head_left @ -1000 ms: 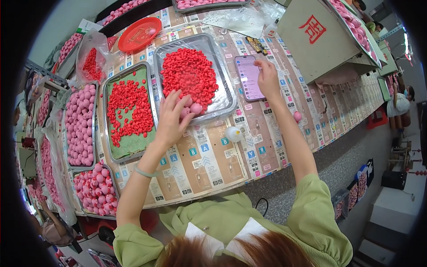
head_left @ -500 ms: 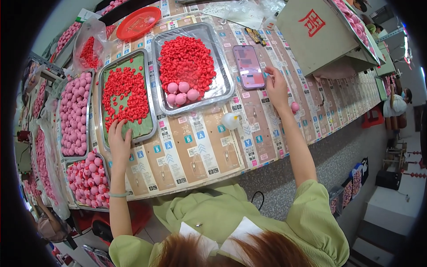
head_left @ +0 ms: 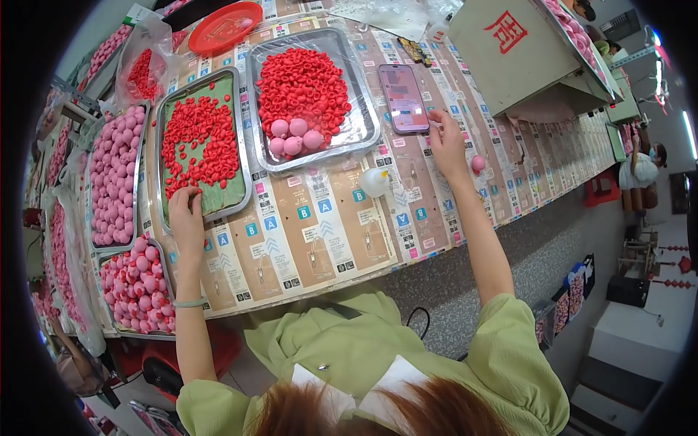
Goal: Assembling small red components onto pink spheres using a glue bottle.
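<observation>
One person [head_left: 327, 341] has a green-lined tray [head_left: 225, 195] lying lengthwise away, nearer the left hand [head_left: 187, 221] than the right. Beside the phone [head_left: 404, 100], the right hand [head_left: 448, 145] curls half-open, apparently empty; the left reaches over the tray's near end, fingertips bunched together, red pieces [head_left: 220, 154] just beyond, any grip hidden from me.

Forms a table [head_left: 305, 251] topped in printed stripes. Bears, at left, a mixed-ball tray [head_left: 169, 280], pink-ball tray [head_left: 141, 166], green-lined tray [head_left: 227, 195] and silver tray [head_left: 355, 120]; farther back, a bag [head_left: 149, 43] and red dish [head_left: 227, 27]. Carries, rightward, a bottle [head_left: 374, 182], phone [head_left: 404, 98], dark packet [head_left: 414, 52] and pink ball [head_left: 478, 163]. Seems also to support a grey box [head_left: 534, 62], though unclear underneath.
</observation>
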`<move>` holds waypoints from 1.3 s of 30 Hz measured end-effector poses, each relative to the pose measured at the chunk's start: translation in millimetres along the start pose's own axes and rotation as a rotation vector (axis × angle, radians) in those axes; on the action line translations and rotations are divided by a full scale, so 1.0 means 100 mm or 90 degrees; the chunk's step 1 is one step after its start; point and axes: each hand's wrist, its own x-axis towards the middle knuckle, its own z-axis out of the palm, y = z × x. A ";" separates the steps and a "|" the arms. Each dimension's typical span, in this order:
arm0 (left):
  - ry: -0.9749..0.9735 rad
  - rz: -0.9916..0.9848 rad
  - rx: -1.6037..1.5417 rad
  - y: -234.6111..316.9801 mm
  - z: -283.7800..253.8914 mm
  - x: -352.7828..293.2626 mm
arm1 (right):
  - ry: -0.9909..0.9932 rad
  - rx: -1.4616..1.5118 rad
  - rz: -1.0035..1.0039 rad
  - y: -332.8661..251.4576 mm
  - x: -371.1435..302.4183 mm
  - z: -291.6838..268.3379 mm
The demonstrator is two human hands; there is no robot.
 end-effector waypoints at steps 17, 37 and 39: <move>0.178 -0.050 -0.003 -0.03 0.15 -0.10 | 0.017 -0.008 0.019 -0.06 0.03 0.05; 0.169 -0.004 0.014 0.00 0.13 -0.10 | 0.003 -0.077 -0.028 0.01 0.09 0.06; 0.168 -0.009 0.010 0.00 0.12 -0.10 | 0.008 -0.072 -0.036 0.01 0.09 0.06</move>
